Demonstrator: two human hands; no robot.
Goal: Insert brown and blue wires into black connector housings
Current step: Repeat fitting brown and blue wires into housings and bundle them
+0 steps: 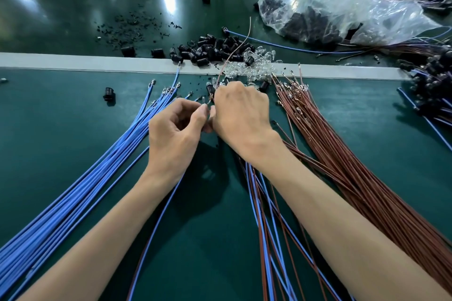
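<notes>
My left hand (pixel 175 129) and my right hand (pixel 241 115) meet at the middle of the green table. The left thumb and forefinger pinch a small metal-tipped wire end (pixel 206 103). The right hand's curled fingers grip a thin brown wire (pixel 236 50) that arcs up and away, beside a black connector housing (pixel 210 88); how the housing is held is hidden. A fan of blue wires (pixel 85 186) lies to the left. A bundle of brown wires (pixel 354 166) lies to the right. Loose black housings (pixel 212 50) are piled beyond the grey rail.
A clear plastic bag (pixel 330 0) of black parts sits far right. Clear bulbs (pixel 254 66) lie heaped on the grey rail (pixel 73 62). Finished blue-and-brown assemblies (pixel 433 80) pile at the right edge. Mixed blue and brown wires (pixel 266 227) run under my right forearm. One stray housing (pixel 109 93) sits left.
</notes>
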